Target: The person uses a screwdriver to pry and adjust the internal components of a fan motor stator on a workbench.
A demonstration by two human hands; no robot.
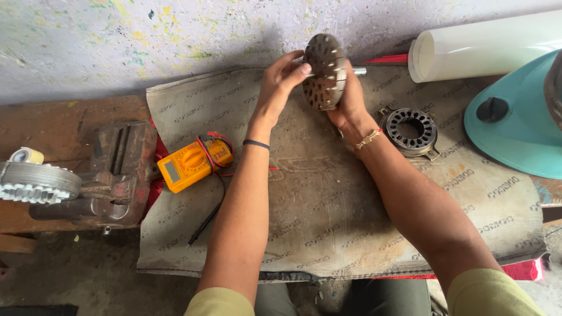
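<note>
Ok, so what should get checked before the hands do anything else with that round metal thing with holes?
1. Both hands on the part: ok. The left hand and right hand hold the round perforated metal part between them.
2. Part lifted off the mat: ok, it is held on edge above it.
3. Shaft visible: ok, it sticks out on the right side.
4. Slotted metal ring out of the way: ok, it lies on the mat beside the right wrist.
5. Yellow multimeter leads clear of the arms: not ok, they run under the left forearm.
6. Grip firmness: cannot tell.
</note>
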